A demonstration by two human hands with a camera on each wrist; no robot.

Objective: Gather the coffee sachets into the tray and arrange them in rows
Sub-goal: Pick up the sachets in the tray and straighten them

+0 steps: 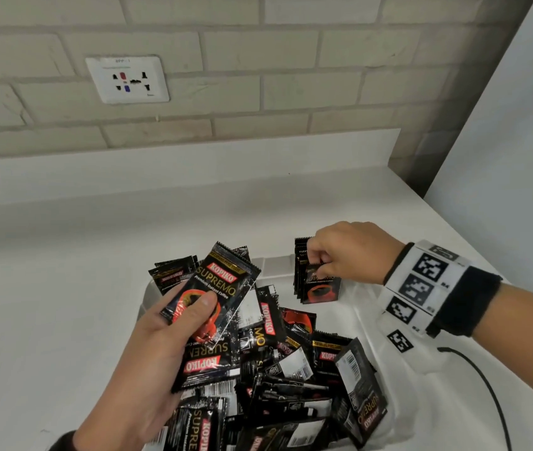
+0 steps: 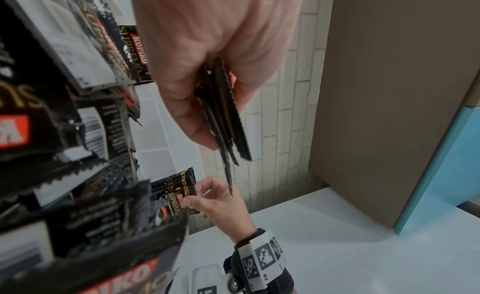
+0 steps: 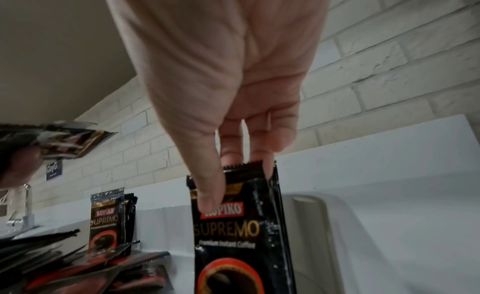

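My left hand (image 1: 174,323) grips a fanned bunch of Kopiko sachets (image 1: 222,288) over the tray (image 1: 149,296) — right hand (image 1: 349,252) pinches the upright sachet row (image 1: 315,284) at the tray's far right corner.

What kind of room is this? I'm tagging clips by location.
Probably a kitchen or office pantry: a white counter against a brick-tile wall with a power socket, what looks like a tap nearby, and a tray heaped with instant coffee sachets.
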